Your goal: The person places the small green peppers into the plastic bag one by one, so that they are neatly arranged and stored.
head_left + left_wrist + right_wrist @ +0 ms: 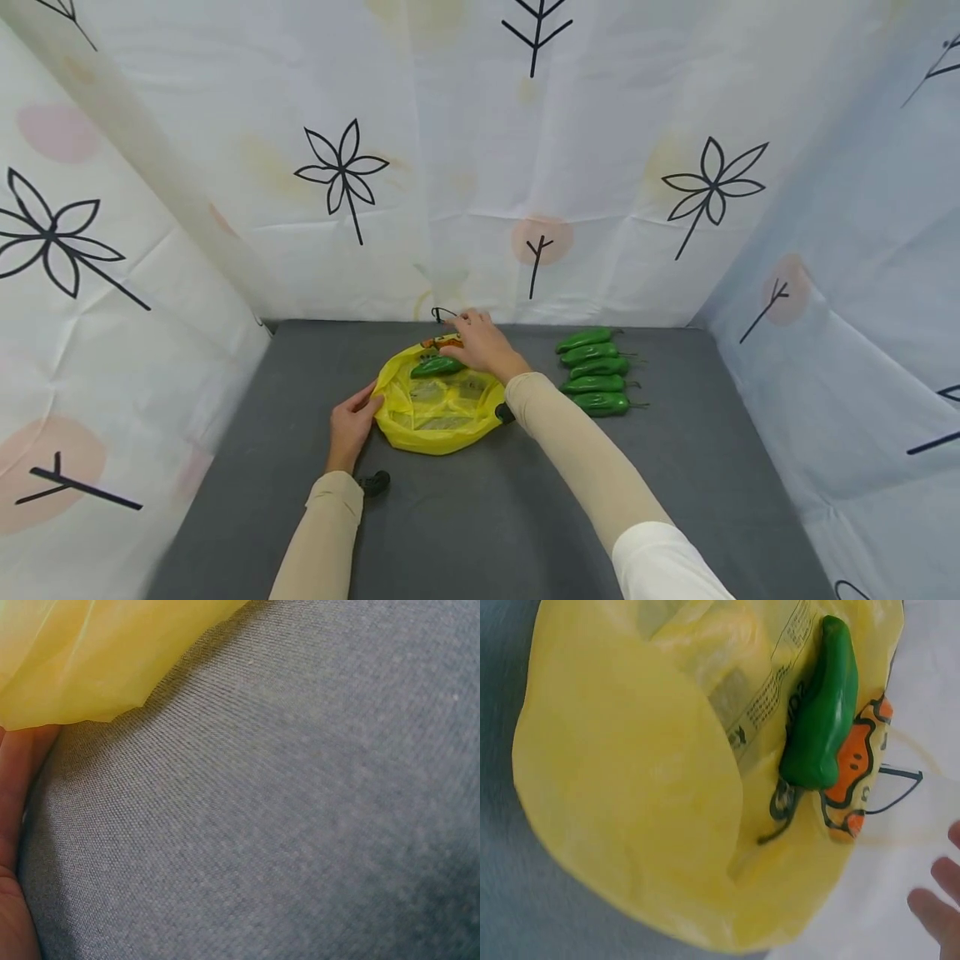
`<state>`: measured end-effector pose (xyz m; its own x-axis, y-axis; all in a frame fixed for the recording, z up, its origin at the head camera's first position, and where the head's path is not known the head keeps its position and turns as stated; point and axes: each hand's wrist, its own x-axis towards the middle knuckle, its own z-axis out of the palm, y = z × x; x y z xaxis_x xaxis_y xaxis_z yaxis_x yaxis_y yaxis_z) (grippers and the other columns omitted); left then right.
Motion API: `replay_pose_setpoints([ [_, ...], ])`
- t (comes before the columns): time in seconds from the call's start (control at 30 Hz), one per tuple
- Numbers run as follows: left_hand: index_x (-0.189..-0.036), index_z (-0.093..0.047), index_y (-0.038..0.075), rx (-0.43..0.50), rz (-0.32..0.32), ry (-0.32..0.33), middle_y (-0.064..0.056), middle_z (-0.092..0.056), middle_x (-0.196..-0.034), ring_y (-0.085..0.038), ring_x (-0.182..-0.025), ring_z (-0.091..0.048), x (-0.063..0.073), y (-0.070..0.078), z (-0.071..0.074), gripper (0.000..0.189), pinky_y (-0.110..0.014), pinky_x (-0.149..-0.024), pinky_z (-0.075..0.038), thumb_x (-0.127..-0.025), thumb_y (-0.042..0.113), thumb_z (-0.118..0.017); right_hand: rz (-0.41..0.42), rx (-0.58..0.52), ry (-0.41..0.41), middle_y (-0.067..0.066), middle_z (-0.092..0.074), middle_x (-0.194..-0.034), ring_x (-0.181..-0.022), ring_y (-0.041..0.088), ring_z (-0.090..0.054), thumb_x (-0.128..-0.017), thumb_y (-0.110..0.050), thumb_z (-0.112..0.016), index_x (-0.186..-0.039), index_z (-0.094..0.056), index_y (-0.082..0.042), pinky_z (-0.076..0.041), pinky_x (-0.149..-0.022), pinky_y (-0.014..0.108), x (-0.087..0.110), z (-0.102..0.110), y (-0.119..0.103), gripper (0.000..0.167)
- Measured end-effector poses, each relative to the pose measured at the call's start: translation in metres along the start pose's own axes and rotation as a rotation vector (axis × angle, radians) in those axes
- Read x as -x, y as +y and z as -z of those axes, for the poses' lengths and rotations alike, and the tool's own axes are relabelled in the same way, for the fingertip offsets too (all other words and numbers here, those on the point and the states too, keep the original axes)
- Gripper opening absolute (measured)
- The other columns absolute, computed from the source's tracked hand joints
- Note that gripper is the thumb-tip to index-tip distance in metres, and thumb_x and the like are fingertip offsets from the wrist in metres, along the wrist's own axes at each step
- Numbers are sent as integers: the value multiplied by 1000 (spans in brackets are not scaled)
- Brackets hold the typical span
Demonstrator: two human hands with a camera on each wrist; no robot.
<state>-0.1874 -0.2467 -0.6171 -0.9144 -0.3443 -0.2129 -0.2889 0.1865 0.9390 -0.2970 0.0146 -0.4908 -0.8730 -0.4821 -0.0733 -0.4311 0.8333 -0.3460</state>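
pinching yellow bag (442,437): left hand (351,427) | right hand (486,343): spread, near pepper (823,712) in bag

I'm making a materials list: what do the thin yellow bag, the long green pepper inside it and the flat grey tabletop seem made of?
Yellow bag: apparently plastic film with a slight sheen; it is translucent and creased.
Green pepper: smooth, glossy skin with highlights; real or moulded plastic, the look leaves open.
Grey tabletop: matte, probably covered in woven cloth; fine ribbed threads show.

left fingers (10,795): partly behind bag (82,667) | right fingers (931,911): cropped, wrist view
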Motion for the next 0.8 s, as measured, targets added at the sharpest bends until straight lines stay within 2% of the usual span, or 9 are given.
replay_pose_setpoints([
  [0.1, -141, -64, 25, 0, 2, -4, -8, -64, -143, -23, -124, -62, 1, 0, 1, 49, -7, -76, -51, -95, 42, -72, -14, 88, 24, 10, -34, -161, -147, 34, -34, -99, -62, -53, -157, -40, -25, -41, -116, 50, 2, 4, 0, 70],
  [0.33, -142, -63, 26, -21, 6, -10, -8, -63, -144, -23, -126, -61, 1, 0, 1, 51, -5, -76, -48, -95, 45, -71, -38, 201, 50, 8, -24, -168, -156, 35, -23, -97, -70, -46, -161, -30, -31, -21, -125, 59, 10, 11, 1, 77],
  [0.6, -142, -63, 24, -49, -4, 2, -8, -62, -145, -24, -132, -58, 2, 0, 0, 50, -2, -76, -44, -96, 42, -69, -45, 250, 62, 8, -13, -172, -159, 39, -11, -97, -74, -41, -164, -20, -34, -11, -125, 66, 19, 11, 9, 81],
  [0.8, -142, -63, 25, -49, 0, 1, -9, -62, -145, -24, -131, -58, 1, 1, 1, 50, -3, -76, -45, -96, 43, -70, -68, 260, 73, 9, -7, -173, -159, 41, -8, -96, -76, -40, -165, -17, -35, -6, -125, 68, 28, 14, 19, 83],
])
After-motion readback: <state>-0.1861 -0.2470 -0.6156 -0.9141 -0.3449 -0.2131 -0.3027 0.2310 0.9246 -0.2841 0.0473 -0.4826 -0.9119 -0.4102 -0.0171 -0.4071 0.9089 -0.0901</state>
